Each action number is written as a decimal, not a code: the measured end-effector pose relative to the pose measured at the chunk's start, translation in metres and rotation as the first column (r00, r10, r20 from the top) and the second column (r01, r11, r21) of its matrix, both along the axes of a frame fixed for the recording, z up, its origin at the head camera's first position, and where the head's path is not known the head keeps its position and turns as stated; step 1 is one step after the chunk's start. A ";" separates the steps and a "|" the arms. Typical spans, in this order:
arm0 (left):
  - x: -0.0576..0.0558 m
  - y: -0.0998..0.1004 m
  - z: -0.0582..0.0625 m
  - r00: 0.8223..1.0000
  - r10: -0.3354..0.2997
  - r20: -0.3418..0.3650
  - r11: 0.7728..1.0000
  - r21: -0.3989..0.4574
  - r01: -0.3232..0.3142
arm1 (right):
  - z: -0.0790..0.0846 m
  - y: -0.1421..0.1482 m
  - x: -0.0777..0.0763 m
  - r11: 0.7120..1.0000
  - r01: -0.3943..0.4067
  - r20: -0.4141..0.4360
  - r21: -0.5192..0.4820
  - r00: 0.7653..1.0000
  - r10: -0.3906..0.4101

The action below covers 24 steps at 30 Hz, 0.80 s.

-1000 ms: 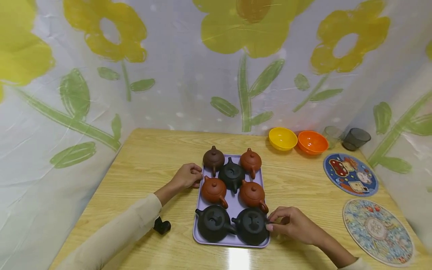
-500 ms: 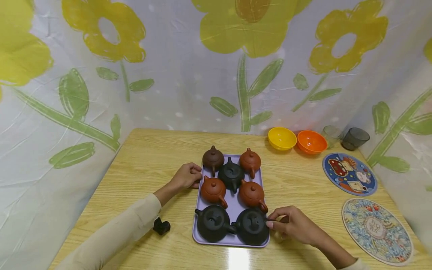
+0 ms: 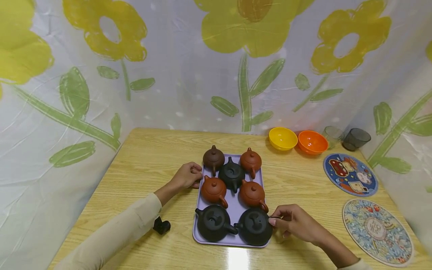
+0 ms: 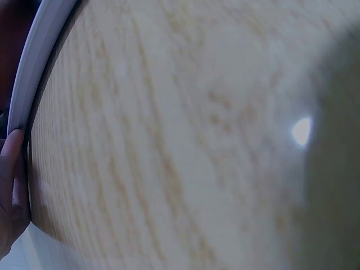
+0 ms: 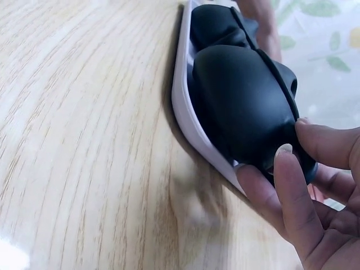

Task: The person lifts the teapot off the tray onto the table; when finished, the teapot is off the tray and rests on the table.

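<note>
A pale purple tray [image 3: 198,240] carries several teapots. In the front right corner sits a black teapot [image 3: 255,227]; my right hand [image 3: 297,224] pinches its handle between thumb and fingers. The right wrist view shows this black teapot [image 5: 244,107] close up, its body reaching over the tray's rim [image 5: 188,121]. Its spout meets the handle of another black teapot [image 3: 213,223] to its left. Along the tray's left edge, my left hand [image 3: 186,176] holds the rim with curled fingers. A fingertip [image 4: 16,138] lies against that rim in the left wrist view.
Farther up the tray stand a dark brown teapot [image 3: 213,159], a black teapot [image 3: 231,174] and reddish teapots [image 3: 251,162]. A small black object [image 3: 161,226] lies by the left sleeve. Bowls [image 3: 282,138], glasses [image 3: 356,139] and two round mats [image 3: 351,174] occupy the right side.
The front right black teapot has shifted slightly right, its body now over the tray's right rim. My right hand moved with it. My left hand stays at the tray's left edge.
</note>
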State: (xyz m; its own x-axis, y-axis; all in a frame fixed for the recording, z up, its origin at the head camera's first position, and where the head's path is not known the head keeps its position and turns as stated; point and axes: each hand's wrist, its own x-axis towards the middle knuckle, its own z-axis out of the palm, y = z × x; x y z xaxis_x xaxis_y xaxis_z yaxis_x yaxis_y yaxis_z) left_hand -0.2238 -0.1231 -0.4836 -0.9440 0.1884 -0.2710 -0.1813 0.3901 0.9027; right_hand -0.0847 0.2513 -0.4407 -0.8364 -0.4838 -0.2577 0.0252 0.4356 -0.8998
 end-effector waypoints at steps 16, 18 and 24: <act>-0.001 -0.001 -0.002 1.000 -0.010 0.000 1.000 -0.019 0.010 | 0.025 0.009 -0.006 1.000 -0.028 0.001 -0.008 1.000 0.028; -0.002 -0.001 -0.002 1.000 -0.012 -0.001 1.000 -0.019 0.012 | 0.029 0.012 -0.008 1.000 -0.027 -0.004 0.000 1.000 0.027; -0.002 0.000 -0.003 1.000 -0.014 -0.003 1.000 -0.005 0.014 | 0.041 0.019 -0.014 1.000 -0.010 -0.010 0.013 1.000 0.010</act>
State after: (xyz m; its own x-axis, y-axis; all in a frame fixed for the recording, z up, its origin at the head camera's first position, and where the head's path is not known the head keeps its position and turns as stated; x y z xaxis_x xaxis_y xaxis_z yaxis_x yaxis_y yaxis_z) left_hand -0.2257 -0.1234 -0.4861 -0.9421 0.1999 -0.2692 -0.1732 0.3975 0.9011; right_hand -0.0991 0.2700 -0.3995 -0.8342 -0.4890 -0.2549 0.0113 0.4470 -0.8945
